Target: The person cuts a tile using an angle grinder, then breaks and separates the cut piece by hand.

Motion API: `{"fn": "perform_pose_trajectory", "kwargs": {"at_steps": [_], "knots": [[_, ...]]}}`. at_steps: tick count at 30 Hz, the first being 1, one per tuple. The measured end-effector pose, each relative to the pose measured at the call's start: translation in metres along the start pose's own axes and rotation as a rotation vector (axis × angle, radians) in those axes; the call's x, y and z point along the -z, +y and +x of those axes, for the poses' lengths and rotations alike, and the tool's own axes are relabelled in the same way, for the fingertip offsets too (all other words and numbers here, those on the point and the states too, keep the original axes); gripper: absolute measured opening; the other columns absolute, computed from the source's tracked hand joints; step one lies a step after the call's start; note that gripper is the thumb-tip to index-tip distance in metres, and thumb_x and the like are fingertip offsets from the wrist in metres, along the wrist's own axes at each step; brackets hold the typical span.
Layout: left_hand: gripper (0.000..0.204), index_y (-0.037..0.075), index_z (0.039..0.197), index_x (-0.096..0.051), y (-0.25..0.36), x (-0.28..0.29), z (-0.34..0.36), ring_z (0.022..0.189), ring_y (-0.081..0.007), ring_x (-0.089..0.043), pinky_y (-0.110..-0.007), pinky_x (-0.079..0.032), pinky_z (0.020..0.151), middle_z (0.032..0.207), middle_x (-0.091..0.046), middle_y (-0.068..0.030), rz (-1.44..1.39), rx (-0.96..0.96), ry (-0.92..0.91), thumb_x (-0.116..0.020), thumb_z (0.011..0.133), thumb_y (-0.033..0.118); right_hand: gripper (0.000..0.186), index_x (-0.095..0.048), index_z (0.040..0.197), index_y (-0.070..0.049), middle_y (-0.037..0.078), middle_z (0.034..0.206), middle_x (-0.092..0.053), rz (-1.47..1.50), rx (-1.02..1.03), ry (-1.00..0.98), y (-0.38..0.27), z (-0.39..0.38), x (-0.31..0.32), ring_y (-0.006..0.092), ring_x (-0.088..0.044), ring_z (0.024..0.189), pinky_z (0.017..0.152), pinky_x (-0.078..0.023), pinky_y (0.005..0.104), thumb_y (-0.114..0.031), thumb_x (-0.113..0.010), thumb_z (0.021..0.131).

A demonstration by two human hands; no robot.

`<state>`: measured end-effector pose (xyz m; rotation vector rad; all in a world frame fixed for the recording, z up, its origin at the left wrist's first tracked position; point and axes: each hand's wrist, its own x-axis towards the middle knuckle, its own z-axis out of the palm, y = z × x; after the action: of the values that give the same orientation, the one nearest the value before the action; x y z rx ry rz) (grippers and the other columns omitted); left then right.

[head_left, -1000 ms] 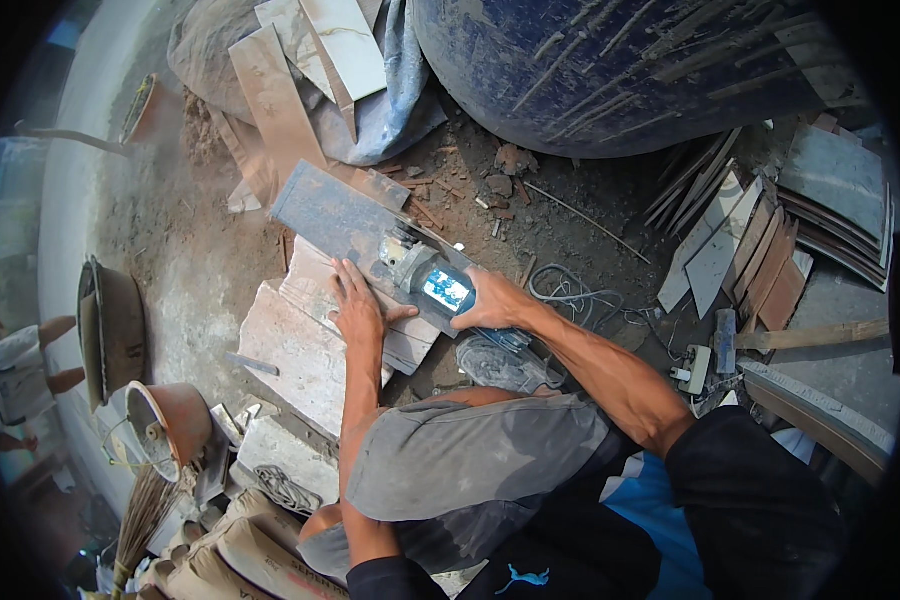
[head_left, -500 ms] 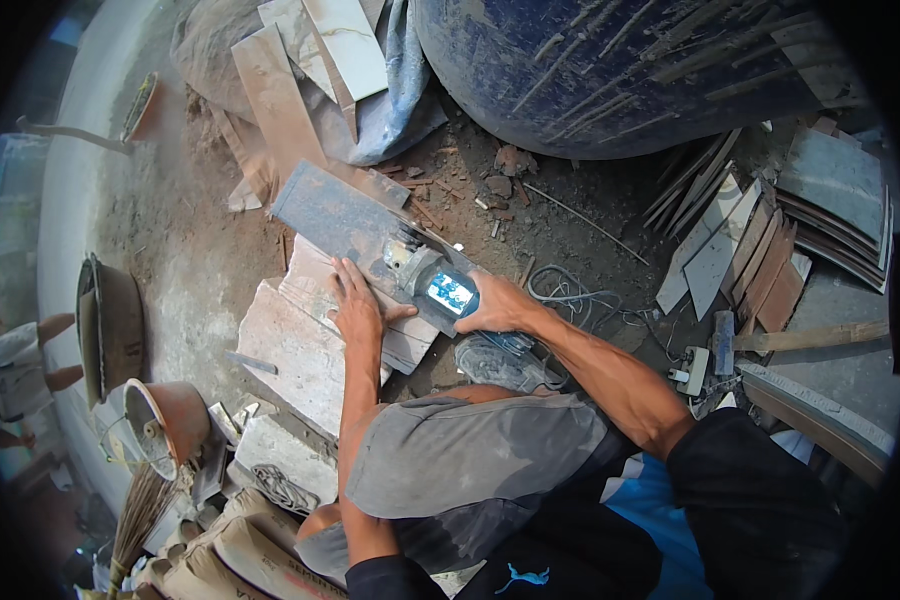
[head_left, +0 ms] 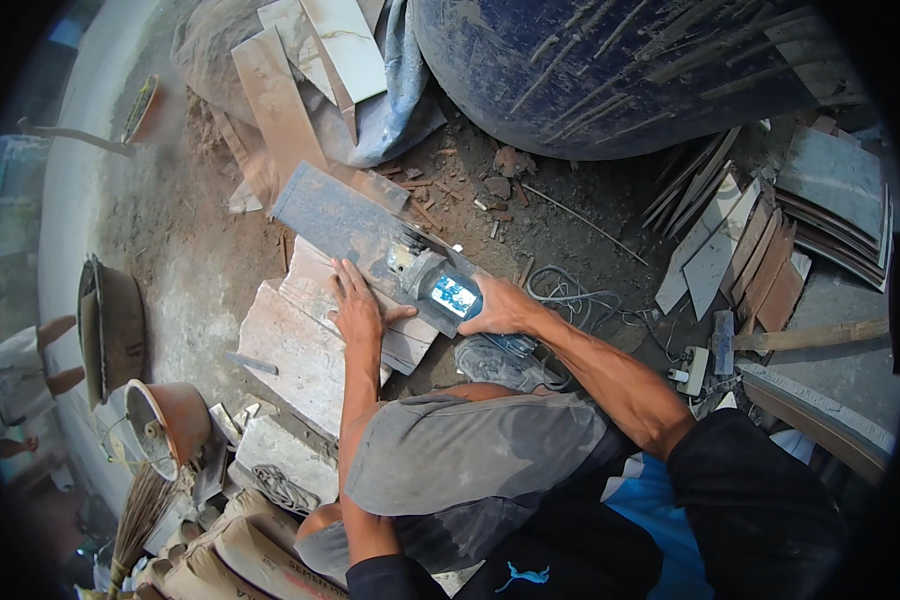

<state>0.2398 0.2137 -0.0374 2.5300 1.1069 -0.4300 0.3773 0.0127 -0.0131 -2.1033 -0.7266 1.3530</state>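
My right hand (head_left: pixel 497 307) is wrapped round the dark body of an angle grinder (head_left: pixel 457 293), whose metal head points up and left. Beneath the grinder lies a long grey tile (head_left: pixel 335 215), dusty on top. With its fingers spread, my left hand (head_left: pixel 360 308) presses at the tile's near edge, the thumb reaching toward the grinder. Under both is a pale, rough broken slab (head_left: pixel 295 340) on the ground. The grinder's disc cannot be made out from here.
Tile offcuts (head_left: pixel 280 95) lean at the far left, beside a large blue drum (head_left: pixel 630 75). Stacked tiles (head_left: pixel 835 210) stand at the right, near a loose cable (head_left: pixel 580 297). At left are a black tub (head_left: pixel 115 325), an orange bucket (head_left: pixel 177 425) and paper sacks (head_left: pixel 245 550). Another person (head_left: pixel 35 370) is beyond.
The grinder and my right hand have shifted very slightly right and toward me along the tile. My left hand stays in place.
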Motion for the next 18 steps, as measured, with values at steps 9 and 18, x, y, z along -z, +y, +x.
{"fn": "perform_pose_trajectory", "kwargs": {"at_steps": [9, 18], "knots": [[0.145, -0.002, 0.146, -0.013, -0.0003, -0.0011, 0.0005, 0.14, -0.0366, -0.019, -0.066, -0.038, 0.095, 0.156, -0.007, -0.0151, 0.005, -0.003, 0.006, -0.089, 0.034, 0.052, 0.08, -0.053, 0.116, 0.007, 0.028, 0.103, -0.063, -0.029, -0.013, 0.016, 0.0043, -0.0083, 0.0007, 0.0396, -0.063, 0.096, 0.083, -0.05, 0.0416, -0.039, -0.077, 0.056], [0.145, -0.002, 0.146, -0.013, -0.0009, -0.0017, 0.0011, 0.14, -0.0364, -0.018, -0.066, -0.037, 0.095, 0.156, -0.006, -0.0153, 0.0, 0.001, -0.001, -0.09, 0.036, 0.051, 0.082, -0.052, 0.118, 0.007, 0.028, 0.104, -0.063, -0.053, -0.009, 0.016, 0.0077, -0.0098, -0.0001, 0.0395, -0.063, 0.096, 0.084, -0.05, 0.0412, -0.04, -0.076, 0.055]]}}
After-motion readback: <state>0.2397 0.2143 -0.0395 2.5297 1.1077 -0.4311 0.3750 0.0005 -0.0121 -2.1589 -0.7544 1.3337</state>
